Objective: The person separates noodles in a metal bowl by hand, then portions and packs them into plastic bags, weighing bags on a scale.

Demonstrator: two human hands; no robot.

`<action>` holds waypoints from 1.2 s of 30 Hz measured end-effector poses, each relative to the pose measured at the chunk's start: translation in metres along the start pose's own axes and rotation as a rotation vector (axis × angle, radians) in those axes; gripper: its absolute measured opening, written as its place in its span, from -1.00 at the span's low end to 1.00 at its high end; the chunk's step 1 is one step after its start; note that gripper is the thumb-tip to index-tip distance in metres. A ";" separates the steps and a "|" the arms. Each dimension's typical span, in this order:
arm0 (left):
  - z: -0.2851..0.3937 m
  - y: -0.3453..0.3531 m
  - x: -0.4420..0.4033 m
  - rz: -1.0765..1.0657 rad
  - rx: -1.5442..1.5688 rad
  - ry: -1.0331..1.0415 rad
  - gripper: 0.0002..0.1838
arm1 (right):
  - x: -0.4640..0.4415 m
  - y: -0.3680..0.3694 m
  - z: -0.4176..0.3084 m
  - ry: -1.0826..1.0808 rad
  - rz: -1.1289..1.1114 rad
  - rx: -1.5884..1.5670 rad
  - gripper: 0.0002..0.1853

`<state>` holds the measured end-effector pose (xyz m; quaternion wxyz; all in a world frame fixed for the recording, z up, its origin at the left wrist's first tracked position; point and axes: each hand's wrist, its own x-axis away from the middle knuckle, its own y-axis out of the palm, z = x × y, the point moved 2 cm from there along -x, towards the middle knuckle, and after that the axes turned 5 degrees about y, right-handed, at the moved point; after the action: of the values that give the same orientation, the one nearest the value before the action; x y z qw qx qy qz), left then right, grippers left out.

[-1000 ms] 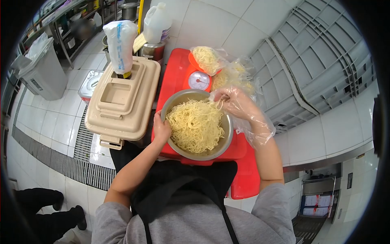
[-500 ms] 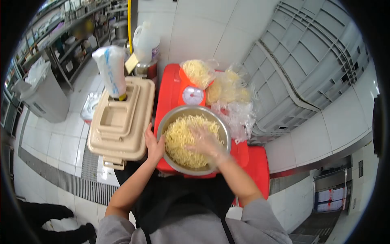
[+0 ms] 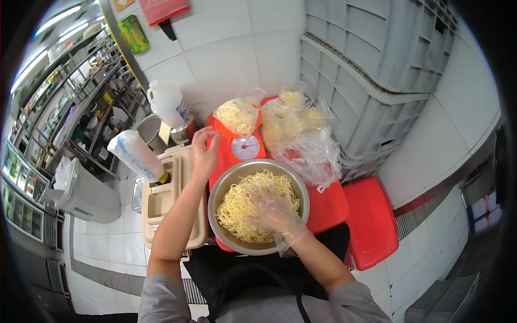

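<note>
A steel bowl (image 3: 214, 225) full of yellow noodles (image 3: 239, 207) stands in front of me on a red surface. My right hand (image 3: 274, 212), in a clear plastic glove, rests on the noodles with its fingers stretched out and partly sunk among the strands. Bare and lifted clear of the bowl, my left hand (image 3: 204, 153) has loosely bent fingers with nothing visible in them. It is just left of a small orange scale (image 3: 246, 148) with a round dial. On the scale's orange pan lies a plastic bag of noodles (image 3: 237, 117), close to my left fingertips.
More bagged noodles (image 3: 291, 121) and crumpled clear plastic (image 3: 312, 156) lie at the back right. A beige lidded box (image 3: 183, 215) stands left, with a white plastic-wrapped bundle (image 3: 134, 153) on it. Grey crates (image 3: 355, 97) are stacked right; a red stool (image 3: 369, 220) stands below them.
My left hand has left the bowl's left rim and moved up and forward towards the scale. My right hand stays on the noodles. The head view has tilted up.
</note>
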<state>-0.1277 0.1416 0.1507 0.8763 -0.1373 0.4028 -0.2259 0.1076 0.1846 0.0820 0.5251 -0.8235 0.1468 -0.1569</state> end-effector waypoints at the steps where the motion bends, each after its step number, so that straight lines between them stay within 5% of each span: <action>1: 0.001 -0.001 -0.004 0.001 0.000 -0.011 -0.84 | 0.000 0.000 0.001 -0.003 -0.014 -0.001 -0.10; 7: 0.018 0.000 -0.028 -0.026 -0.024 -0.030 -0.81 | -0.002 0.004 0.005 -0.012 -0.007 -0.027 -0.12; 11: 0.044 0.034 -0.037 -0.217 -0.330 0.341 -0.79 | -0.001 0.005 0.005 -0.005 0.030 0.002 -0.12; 14: 0.040 0.074 -0.036 -0.495 -0.761 0.306 -0.77 | 0.000 0.009 0.007 -0.038 0.073 0.067 -0.12; 16: 0.010 0.098 -0.062 -0.669 -0.808 0.119 -0.75 | 0.002 0.009 0.007 -0.050 0.128 0.063 -0.12; 18: -0.022 0.113 -0.096 -0.712 -0.895 0.171 -0.76 | 0.003 0.011 0.009 -0.072 0.166 0.058 -0.12; 28: 0.043 0.114 -0.296 -0.390 -0.905 0.453 -0.57 | -0.006 0.015 0.014 -0.094 0.036 0.100 -0.08; 36: 0.012 0.203 -0.294 -0.258 -0.801 0.480 -0.40 | -0.008 -0.001 0.017 -0.113 -0.102 0.093 -0.10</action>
<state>-0.2295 0.4662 0.2615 0.6015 -0.4568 0.6286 -0.1853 0.1077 0.2026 0.0756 0.5614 -0.8122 0.0672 -0.1435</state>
